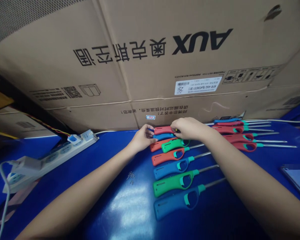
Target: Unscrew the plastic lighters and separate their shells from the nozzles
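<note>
Several plastic utility lighters with metal wands lie side by side on the blue table (120,213), their wands pointing right. My right hand (186,129) is at the far end of the row, its fingertips pinching a red lighter (162,130) near a small yellow part. My left hand (142,139) has its fingers against the butt ends of that lighter and a blue lighter (160,136). Nearer me lie a green lighter (176,182) and a blue lighter (181,200). Another group of red lighters (242,137) lies to the right.
A large cardboard box (150,66) printed with AUX stands along the table's far edge. A white power strip (53,160) with plugs and cables lies at the left. A tablet (297,180) lies at the right edge, and a white cable (277,120) runs behind the lighters.
</note>
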{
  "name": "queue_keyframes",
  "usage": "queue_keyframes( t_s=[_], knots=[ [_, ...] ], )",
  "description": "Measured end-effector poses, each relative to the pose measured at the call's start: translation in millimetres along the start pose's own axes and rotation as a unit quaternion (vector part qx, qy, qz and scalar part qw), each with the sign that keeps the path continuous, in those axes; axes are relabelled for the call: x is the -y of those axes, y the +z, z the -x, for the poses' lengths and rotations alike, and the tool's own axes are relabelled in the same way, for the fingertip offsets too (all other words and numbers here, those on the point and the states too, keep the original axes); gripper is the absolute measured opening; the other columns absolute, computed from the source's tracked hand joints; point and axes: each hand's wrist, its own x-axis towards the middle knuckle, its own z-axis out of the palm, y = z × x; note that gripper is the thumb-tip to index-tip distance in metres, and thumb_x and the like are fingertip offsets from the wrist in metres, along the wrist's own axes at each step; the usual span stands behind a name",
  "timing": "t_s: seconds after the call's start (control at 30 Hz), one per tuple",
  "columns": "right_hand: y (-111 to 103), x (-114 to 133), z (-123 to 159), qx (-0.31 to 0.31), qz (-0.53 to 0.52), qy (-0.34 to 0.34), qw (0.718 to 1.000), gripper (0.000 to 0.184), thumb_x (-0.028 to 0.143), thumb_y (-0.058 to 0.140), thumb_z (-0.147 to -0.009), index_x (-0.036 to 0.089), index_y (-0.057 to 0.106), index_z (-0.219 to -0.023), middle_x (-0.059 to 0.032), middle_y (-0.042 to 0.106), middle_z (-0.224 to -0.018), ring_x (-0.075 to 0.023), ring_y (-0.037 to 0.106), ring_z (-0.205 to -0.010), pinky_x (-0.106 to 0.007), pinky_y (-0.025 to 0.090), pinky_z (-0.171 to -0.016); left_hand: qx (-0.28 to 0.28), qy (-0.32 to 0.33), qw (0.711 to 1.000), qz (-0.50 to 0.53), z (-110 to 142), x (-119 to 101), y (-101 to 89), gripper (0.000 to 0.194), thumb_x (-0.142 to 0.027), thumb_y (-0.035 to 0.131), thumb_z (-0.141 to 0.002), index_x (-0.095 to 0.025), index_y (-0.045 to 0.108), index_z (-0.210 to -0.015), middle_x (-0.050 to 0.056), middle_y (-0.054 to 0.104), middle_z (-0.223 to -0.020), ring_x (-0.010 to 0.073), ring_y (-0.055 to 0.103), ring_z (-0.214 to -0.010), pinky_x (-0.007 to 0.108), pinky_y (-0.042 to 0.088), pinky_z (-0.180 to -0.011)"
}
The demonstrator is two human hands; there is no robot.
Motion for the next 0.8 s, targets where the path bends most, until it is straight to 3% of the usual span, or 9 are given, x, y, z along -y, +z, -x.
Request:
queue_keyframes(
  t_s=[0.2, 0.47, 0.57, 0.67, 0.73, 0.8],
  knots=[
    [-3.8, 5.9, 0.7, -0.005, 0.043, 0.011, 0.999, 0.017, 0.017, 0.057, -0.084, 0.019, 0.073, -0.091, -0.0091, 0.075, -0.1, -0.0226, 0.068, -0.087, -0.031, 0.035, -0.062, 0.012, 0.036, 0.998, -0.046, 4.6, -1.5, 0.9, 0.049, -0.003, 0.081, -0.063, -0.018, 0.053, -0.1, 0.0, 0.067, -0.089, 0.0124, 0.065, -0.077, 0.032, 0.056, -0.08],
    [-1.2, -4.2, 0.9, -0.008, 0.022, 0.031, 0.999, 0.024, 0.02, 0.052, -0.089, 0.021, 0.073, -0.101, -0.0088, 0.075, -0.106, -0.0245, 0.069, -0.09, -0.031, 0.037, -0.063, -0.008, 0.131, 0.98, -0.149, 17.5, -14.4, -7.1, 0.036, -0.012, 0.074, -0.077, -0.019, 0.058, -0.109, 0.007, 0.069, -0.111, 0.0219, 0.065, -0.107, 0.043, 0.049, -0.102],
    [-10.6, -5.1, 10.6, -0.035, -0.028, 0.022, 0.999, 0.023, 0.024, 0.053, -0.089, 0.021, 0.072, -0.1, -0.0078, 0.075, -0.105, -0.0246, 0.068, -0.09, -0.031, 0.041, -0.065, 0.004, 0.256, 0.93, -0.263, 40.7, -29.4, -5.9, 0.031, -0.028, 0.068, -0.09, -0.018, 0.061, -0.119, 0.01, 0.066, -0.124, 0.0253, 0.06, -0.119, 0.045, 0.046, -0.107],
    [-21.0, 5.7, 30.7, -0.095, -0.117, -0.044, 0.988, 0.02, 0.022, 0.056, -0.085, 0.02, 0.071, -0.099, -0.007, 0.073, -0.101, -0.0228, 0.066, -0.091, -0.032, 0.048, -0.076, 0.144, 0.347, 0.865, -0.333, 66.6, -41.5, -1.3, 0.043, -0.037, 0.056, -0.099, -0.025, 0.054, -0.141, 0.009, 0.056, -0.146, 0.0255, 0.049, -0.136, 0.044, 0.037, -0.116],
    [-24.8, 19.1, 48.1, -0.148, -0.175, -0.086, 0.97, 0.029, 0.022, 0.058, -0.083, 0.018, 0.067, -0.11, -0.0088, 0.071, -0.111, -0.0234, 0.065, -0.099, -0.034, 0.05, -0.085, 0.219, 0.366, 0.824, -0.374, 77.1, -41.9, 1.7, 0.049, -0.039, 0.049, -0.103, -0.03, 0.044, -0.151, 0.006, 0.041, -0.16, 0.0255, 0.036, -0.148, 0.047, 0.027, -0.123],
    [-26.8, 33.7, 65.6, -0.179, -0.227, -0.096, 0.953, 0.039, 0.023, 0.059, -0.084, 0.019, 0.061, -0.123, -0.0106, 0.067, -0.122, -0.0246, 0.064, -0.108, -0.038, 0.052, -0.091, 0.247, 0.354, 0.802, -0.413, 79.9, -36.1, 3.2, 0.051, -0.04, 0.042, -0.105, -0.033, 0.036, -0.156, 0.003, 0.03, -0.166, 0.025, 0.026, -0.153, 0.049, 0.019, -0.125]
  ],
)
